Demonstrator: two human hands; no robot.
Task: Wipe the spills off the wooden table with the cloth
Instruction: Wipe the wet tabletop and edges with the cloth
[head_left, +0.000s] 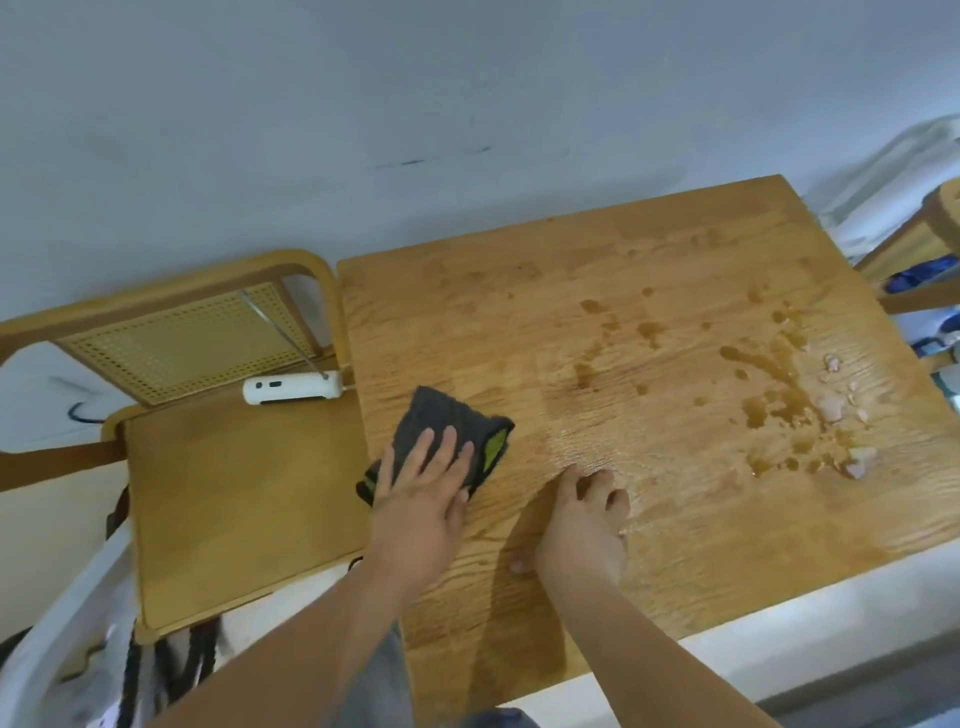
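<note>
A dark grey cloth (444, 423) with a green patch lies near the left edge of the wooden table (519, 322). My left hand (423, 493) presses flat on the cloth, fingers spread over it. To its right, my right hand (584, 525) rests on the bare wood with its fingertips down and nothing in it. Brown liquid spills (769, 384) and pale crumbly bits (831, 408) spread over the table's right half, with smaller drops (589, 364) near the middle. A wet sheen (587, 436) shows just beyond my right hand.
A wooden chair (234, 483) with a cane back stands against the table's left edge, and a white device (293, 389) lies on its seat. Another chair (930, 249) and some clutter stand at the far right. A grey wall runs behind.
</note>
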